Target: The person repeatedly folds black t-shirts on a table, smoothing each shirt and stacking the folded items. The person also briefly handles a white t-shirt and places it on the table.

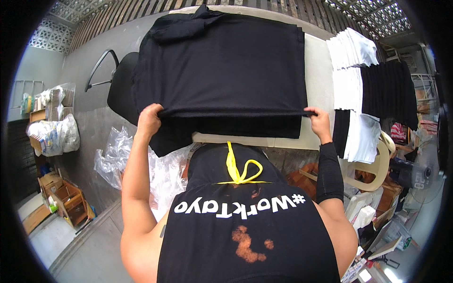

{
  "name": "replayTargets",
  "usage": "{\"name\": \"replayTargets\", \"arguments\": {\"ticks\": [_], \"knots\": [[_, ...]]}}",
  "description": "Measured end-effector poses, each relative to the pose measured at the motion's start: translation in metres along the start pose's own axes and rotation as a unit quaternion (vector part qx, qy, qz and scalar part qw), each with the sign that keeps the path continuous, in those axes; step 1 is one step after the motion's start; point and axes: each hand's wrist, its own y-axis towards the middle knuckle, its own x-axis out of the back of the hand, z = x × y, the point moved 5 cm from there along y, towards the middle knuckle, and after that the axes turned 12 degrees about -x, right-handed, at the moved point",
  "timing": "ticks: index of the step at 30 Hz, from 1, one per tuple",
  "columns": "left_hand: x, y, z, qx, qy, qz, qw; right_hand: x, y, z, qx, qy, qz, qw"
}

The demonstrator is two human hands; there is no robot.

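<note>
A black T-shirt point(230, 67) lies spread sideways on a pale table point(317, 63), its hem end to the right and a sleeve at the upper left. My left hand point(150, 120) pinches the near edge of the fabric at the left. At the right, my right hand point(319, 122) grips the same edge near the hem corner. Between both hands the edge is drawn out straight and slightly raised. More black cloth point(247, 127) shows below it, and part of it hangs past the table's near edge at the left.
Folded white shirts point(348, 88) and folded black shirts point(389, 93) are stacked at the table's right end. A black chair point(122, 88) stands at the left. Clear plastic wrapping point(166, 177) lies below the table's near left corner. A beige plastic chair point(380, 169) and a fan point(424, 173) are at the right.
</note>
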Motion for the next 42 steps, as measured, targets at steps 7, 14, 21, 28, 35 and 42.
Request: {"name": "replayTargets", "arguments": {"ticks": [7,14,21,28,35,42], "knots": [[-0.01,-0.07,-0.02,0.125,0.02,0.545,0.829,0.016,-0.038,-0.053,-0.111,-0.229,0.253,0.933],[0.03,-0.007,0.118,0.267,-0.454,-0.056,0.848,0.022,0.033,-0.051,-0.3,0.273,0.106,0.908],[0.006,-0.041,0.148,0.363,-0.449,-0.105,0.809,0.002,0.009,-0.107,-0.384,0.17,0.077,0.904],[0.142,0.114,0.153,0.099,-0.566,-0.415,0.705,0.137,0.149,0.045,-0.099,0.348,0.057,0.931],[0.303,0.105,0.067,-0.095,0.296,-0.337,0.889,0.214,0.11,0.156,0.0,0.389,-0.079,0.918],[0.2,-0.04,0.123,0.121,-0.435,-0.356,0.818,0.078,0.03,0.022,-0.065,0.433,-0.077,0.896]]}}
